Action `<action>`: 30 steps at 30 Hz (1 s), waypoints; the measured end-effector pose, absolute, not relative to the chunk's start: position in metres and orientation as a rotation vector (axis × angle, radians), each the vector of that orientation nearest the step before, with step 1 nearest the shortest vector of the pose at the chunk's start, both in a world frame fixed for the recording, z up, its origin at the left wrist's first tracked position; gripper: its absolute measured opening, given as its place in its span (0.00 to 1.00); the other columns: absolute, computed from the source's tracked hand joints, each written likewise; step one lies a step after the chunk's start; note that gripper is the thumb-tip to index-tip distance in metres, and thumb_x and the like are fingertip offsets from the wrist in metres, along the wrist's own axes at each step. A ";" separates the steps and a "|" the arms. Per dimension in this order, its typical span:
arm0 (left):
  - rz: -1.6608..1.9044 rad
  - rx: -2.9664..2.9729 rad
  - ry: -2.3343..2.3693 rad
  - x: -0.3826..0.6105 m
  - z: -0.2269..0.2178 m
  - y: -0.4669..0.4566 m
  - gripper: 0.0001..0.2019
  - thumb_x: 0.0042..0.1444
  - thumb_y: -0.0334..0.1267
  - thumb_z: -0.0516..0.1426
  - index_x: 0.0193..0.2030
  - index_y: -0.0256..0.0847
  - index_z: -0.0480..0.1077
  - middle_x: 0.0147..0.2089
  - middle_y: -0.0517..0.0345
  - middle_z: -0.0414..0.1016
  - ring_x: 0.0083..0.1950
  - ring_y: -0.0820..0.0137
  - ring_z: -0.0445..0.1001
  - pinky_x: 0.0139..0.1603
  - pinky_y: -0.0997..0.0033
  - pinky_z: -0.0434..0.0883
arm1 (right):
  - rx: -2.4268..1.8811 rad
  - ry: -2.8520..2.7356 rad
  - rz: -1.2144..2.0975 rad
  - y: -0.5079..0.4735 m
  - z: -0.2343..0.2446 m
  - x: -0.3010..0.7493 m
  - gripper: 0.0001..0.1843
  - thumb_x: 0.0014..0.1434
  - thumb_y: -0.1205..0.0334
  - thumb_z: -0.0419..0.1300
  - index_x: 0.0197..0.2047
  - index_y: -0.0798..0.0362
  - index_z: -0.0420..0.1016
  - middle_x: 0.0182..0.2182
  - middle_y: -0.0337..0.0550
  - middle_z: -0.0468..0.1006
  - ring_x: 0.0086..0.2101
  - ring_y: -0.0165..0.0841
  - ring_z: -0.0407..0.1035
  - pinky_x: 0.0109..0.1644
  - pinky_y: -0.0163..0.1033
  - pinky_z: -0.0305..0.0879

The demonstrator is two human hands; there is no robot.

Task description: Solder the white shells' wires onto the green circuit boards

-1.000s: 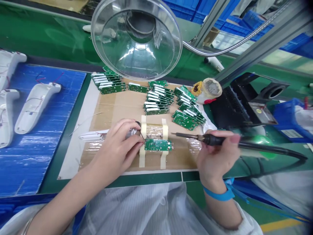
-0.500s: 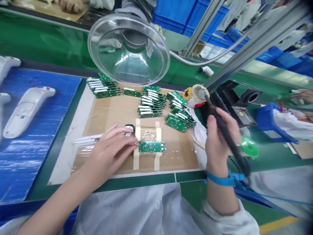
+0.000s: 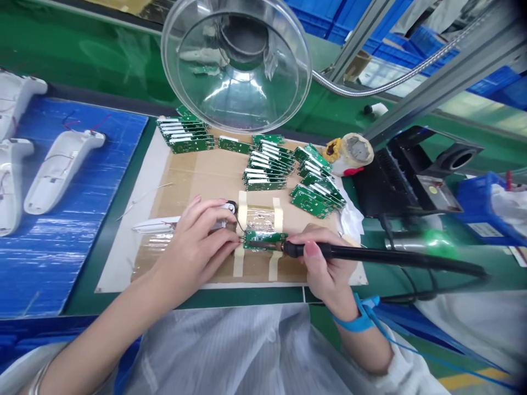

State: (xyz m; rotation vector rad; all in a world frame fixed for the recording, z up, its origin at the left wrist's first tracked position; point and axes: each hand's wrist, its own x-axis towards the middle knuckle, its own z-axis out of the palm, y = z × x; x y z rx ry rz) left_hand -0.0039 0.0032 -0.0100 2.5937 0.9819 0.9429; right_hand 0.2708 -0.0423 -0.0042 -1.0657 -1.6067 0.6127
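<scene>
We're prob. soldering: R hand point(image 3: 331, 269) clamped on iron point(image 3: 341, 252), L hand point(image 3: 201, 238) at PCB point(image 3: 263, 237) edge, grip unclear; next needs steady tip.

- Bare cardboard point(image 3: 209, 178) leaves an open patch between the left-hand row of green circuit boards point(image 3: 189, 145) and the left hand point(image 3: 203, 241).
- Between the middle boards point(image 3: 267, 164) and the tape strips point(image 3: 242, 208), only a narrow gap is free.
- The work board point(image 3: 259, 240) is closed in: left hand with a thin wire point(image 3: 239, 224) at one end, right hand point(image 3: 325, 269) with a soldering iron point(image 3: 298, 250) at the other.
- The iron's black cord point(image 3: 411, 258) bars the right side.
- A clear round hood point(image 3: 247, 112) blocks the way over the far edge.
- A strip of counter point(image 3: 247, 296) lies open between the forearms.
</scene>
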 end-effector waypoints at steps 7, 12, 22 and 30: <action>0.982 2.586 0.981 -0.002 -0.012 0.003 0.07 0.75 0.27 0.61 0.47 0.45 0.73 0.56 0.53 0.80 0.71 0.57 0.72 0.78 0.42 0.63 | -1.061 -1.639 0.580 -0.042 -0.001 0.270 0.08 0.74 0.66 0.64 0.50 0.45 0.85 0.35 0.38 0.87 0.28 0.31 0.76 0.32 0.39 0.74; 1.008 2.596 0.983 -0.001 -0.012 0.003 0.07 0.74 0.27 0.62 0.45 0.44 0.73 0.56 0.53 0.81 0.70 0.56 0.74 0.78 0.43 0.65 | -1.049 -1.683 0.580 -0.040 0.000 0.267 0.08 0.74 0.65 0.64 0.50 0.45 0.85 0.31 0.37 0.84 0.28 0.33 0.77 0.30 0.39 0.74; 1.017 2.608 0.962 0.001 -0.011 0.003 0.07 0.73 0.27 0.62 0.45 0.43 0.74 0.56 0.52 0.80 0.68 0.57 0.75 0.77 0.42 0.65 | -1.209 -1.590 0.472 -0.059 0.014 0.275 0.11 0.78 0.57 0.63 0.58 0.42 0.83 0.32 0.37 0.87 0.26 0.35 0.81 0.35 0.44 0.82; 0.526 2.789 1.128 -0.052 0.025 -0.006 0.17 0.82 0.43 0.50 0.60 0.42 0.78 0.64 0.42 0.80 0.58 0.50 0.84 0.60 0.44 0.82 | -1.189 -1.898 0.606 -0.068 -0.017 0.256 0.30 0.76 0.67 0.62 0.76 0.39 0.66 0.64 0.44 0.86 0.54 0.38 0.87 0.55 0.44 0.88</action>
